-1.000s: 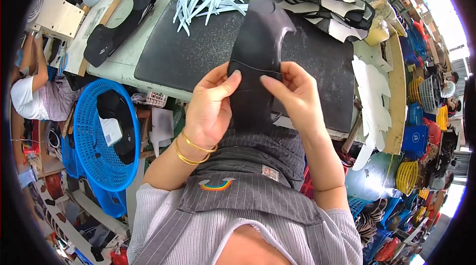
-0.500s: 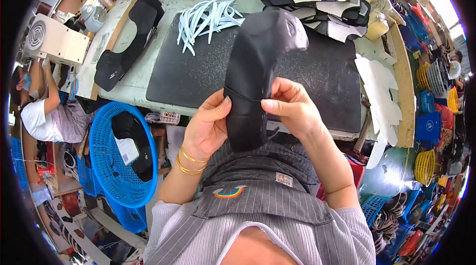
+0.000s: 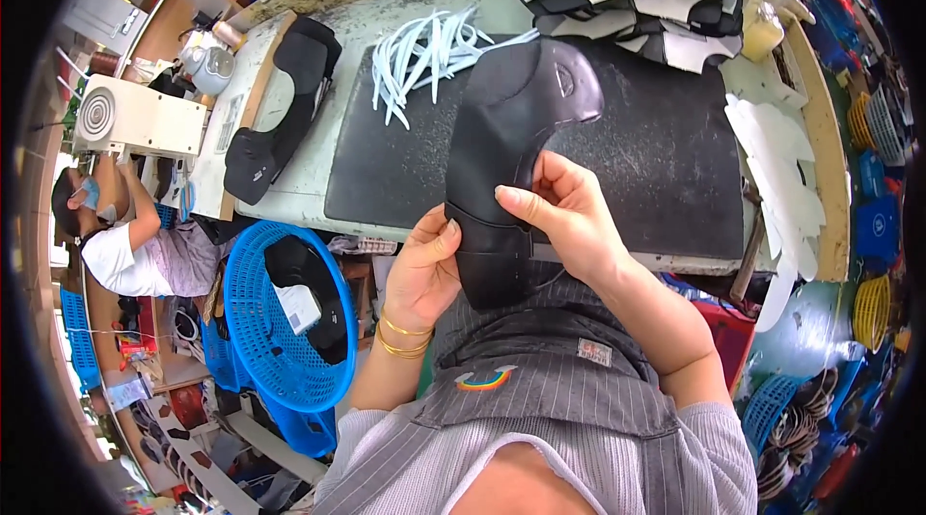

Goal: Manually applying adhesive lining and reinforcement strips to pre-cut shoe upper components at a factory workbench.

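Note:
Between my hands is a curved black padded piece (image 3: 490,144), held upright in front of my apron, with a seam across its lower part and a shiny moulded patch at its top. My left hand (image 3: 424,262) pinches its left edge near the seam, thumb on the front. On the opposite edge, my right hand (image 3: 576,216) grips slightly higher, its thumb lying over the front face; the fingers behind are partly hidden. Past the piece lies a dark mat (image 3: 666,149) on the workbench, with a bundle of pale blue strips (image 3: 429,57) at the mat's far left.
Similar black and grey pieces (image 3: 632,4) are stacked at the far right; another black piece (image 3: 282,110) lies at left. White cut sheets (image 3: 786,187) hang over the right edge. A blue basket (image 3: 246,341) holds black pieces. A co-worker (image 3: 145,235) sits by a beige machine (image 3: 140,117).
My right thumb has shifted up and inward over the piece's face. The piece has turned slightly, showing more of its front. The whole view has swung, moving the bench rightward in the picture.

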Demonstrator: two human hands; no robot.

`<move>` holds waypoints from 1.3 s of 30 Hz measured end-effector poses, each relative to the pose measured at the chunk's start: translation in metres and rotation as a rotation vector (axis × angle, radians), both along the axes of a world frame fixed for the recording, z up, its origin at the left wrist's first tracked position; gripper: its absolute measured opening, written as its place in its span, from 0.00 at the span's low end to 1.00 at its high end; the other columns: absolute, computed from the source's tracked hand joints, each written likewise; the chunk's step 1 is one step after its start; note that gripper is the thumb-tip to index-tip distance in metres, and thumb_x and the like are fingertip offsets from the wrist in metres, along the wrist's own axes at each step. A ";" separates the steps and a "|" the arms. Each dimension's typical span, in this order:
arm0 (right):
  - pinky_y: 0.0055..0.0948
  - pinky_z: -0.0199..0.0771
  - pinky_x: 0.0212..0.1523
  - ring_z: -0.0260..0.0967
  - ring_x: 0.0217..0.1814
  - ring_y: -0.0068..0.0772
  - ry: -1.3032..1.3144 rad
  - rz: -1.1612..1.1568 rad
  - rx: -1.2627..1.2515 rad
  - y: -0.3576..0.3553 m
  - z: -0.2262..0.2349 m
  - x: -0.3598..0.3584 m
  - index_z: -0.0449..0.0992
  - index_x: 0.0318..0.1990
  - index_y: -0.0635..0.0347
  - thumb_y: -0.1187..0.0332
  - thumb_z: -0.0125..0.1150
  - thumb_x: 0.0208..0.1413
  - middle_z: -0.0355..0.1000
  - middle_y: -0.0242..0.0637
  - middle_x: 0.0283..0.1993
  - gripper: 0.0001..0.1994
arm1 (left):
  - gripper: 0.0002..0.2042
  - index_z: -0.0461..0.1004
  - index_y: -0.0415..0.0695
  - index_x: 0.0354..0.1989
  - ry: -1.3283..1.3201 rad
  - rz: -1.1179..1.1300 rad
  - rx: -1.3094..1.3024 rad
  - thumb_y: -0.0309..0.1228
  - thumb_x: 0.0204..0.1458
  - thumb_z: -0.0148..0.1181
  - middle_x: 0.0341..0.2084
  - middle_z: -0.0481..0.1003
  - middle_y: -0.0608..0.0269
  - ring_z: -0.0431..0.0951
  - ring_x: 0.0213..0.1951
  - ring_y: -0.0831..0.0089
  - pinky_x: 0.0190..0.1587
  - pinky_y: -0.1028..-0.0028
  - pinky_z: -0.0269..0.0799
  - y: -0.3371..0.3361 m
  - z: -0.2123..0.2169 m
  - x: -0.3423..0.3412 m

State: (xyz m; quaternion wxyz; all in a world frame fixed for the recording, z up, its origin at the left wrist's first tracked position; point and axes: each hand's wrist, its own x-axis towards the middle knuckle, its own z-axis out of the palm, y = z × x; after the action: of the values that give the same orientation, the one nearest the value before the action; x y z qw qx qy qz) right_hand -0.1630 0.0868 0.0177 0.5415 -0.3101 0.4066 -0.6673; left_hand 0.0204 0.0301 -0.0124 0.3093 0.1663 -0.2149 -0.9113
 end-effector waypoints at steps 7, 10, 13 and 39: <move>0.15 0.66 0.30 0.62 0.30 0.10 0.100 -0.014 0.073 -0.001 -0.003 -0.004 0.69 0.30 0.62 0.70 0.70 0.54 0.68 0.23 0.28 0.12 | 0.15 0.72 0.39 0.55 -0.008 0.012 0.076 0.21 0.59 0.53 0.50 0.76 0.55 0.77 0.52 0.65 0.57 0.66 0.74 0.004 -0.003 -0.003; 0.17 0.67 0.29 0.62 0.29 0.11 0.144 0.000 0.064 0.005 -0.004 -0.004 0.68 0.30 0.63 0.71 0.73 0.50 0.67 0.24 0.26 0.14 | 0.15 0.71 0.40 0.55 -0.054 0.024 0.069 0.22 0.59 0.53 0.50 0.76 0.55 0.77 0.52 0.66 0.57 0.67 0.74 0.008 -0.007 0.002; 0.17 0.66 0.28 0.62 0.29 0.10 0.309 0.029 0.098 0.011 -0.013 -0.011 0.68 0.28 0.62 0.70 0.74 0.49 0.67 0.24 0.25 0.15 | 0.15 0.70 0.39 0.56 -0.045 0.023 0.081 0.23 0.60 0.52 0.50 0.76 0.55 0.77 0.52 0.66 0.57 0.67 0.74 0.013 -0.007 0.001; 0.23 0.73 0.38 0.72 0.32 0.24 0.226 -0.076 0.125 0.021 -0.020 -0.070 0.74 0.42 0.68 0.64 0.47 0.68 0.73 0.34 0.30 0.14 | 0.15 0.78 0.41 0.48 -1.009 1.298 -1.355 0.19 0.51 0.61 0.36 0.78 0.61 0.78 0.37 0.71 0.43 0.74 0.75 -0.143 0.098 0.066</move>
State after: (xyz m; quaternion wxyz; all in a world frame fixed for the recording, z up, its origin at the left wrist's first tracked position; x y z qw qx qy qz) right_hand -0.2333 0.1079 -0.0020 0.4848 -0.3335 0.5170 -0.6216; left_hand 0.0863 -0.1124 0.0855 0.6389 0.4007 -0.6508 -0.0878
